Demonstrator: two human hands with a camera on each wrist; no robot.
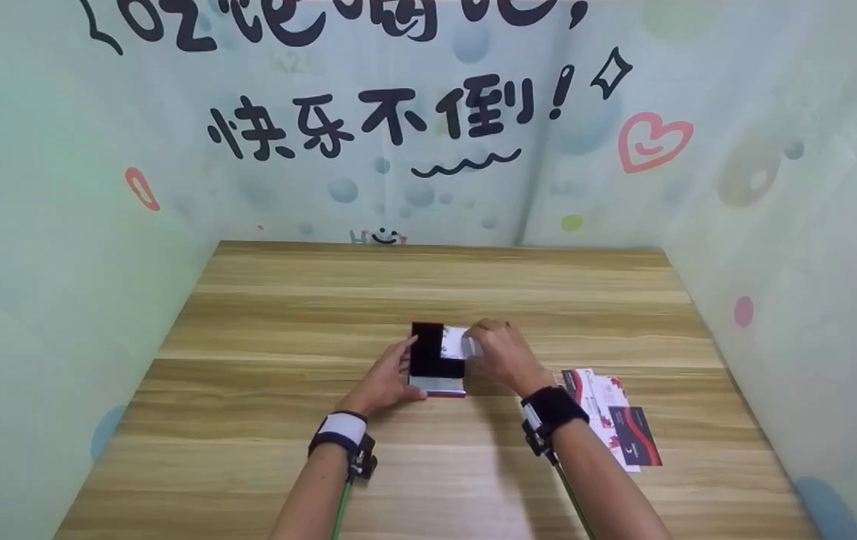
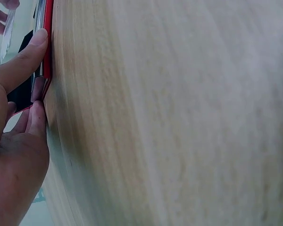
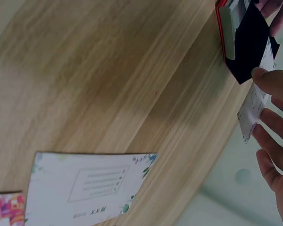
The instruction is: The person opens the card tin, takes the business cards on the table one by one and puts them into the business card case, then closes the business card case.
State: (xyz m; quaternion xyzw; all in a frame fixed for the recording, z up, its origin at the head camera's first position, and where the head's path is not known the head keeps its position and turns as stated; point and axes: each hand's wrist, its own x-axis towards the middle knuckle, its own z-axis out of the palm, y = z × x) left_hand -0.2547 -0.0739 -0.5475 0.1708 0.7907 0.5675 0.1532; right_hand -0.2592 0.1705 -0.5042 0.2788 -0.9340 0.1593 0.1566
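Observation:
A small card case (image 1: 426,358) stands open on the table, black inside, with a silvery part along its near end and a red outer edge. My left hand (image 1: 385,382) grips its left side, thumb at the near corner and fingers along the side, as the left wrist view also shows. Between the thumb and fingers of my right hand (image 1: 505,355) is a white business card (image 3: 254,106) with a floral print. This card lies over the right part of the black flap; whether it touches the flap, I cannot tell.
Right of the case, beside my right forearm, several business cards (image 1: 635,435) lie overlapping on the wooden table (image 1: 286,315). One white card (image 3: 89,188) with a floral edge shows close up in the right wrist view. Printed fabric walls (image 1: 428,202) enclose the table's back and sides.

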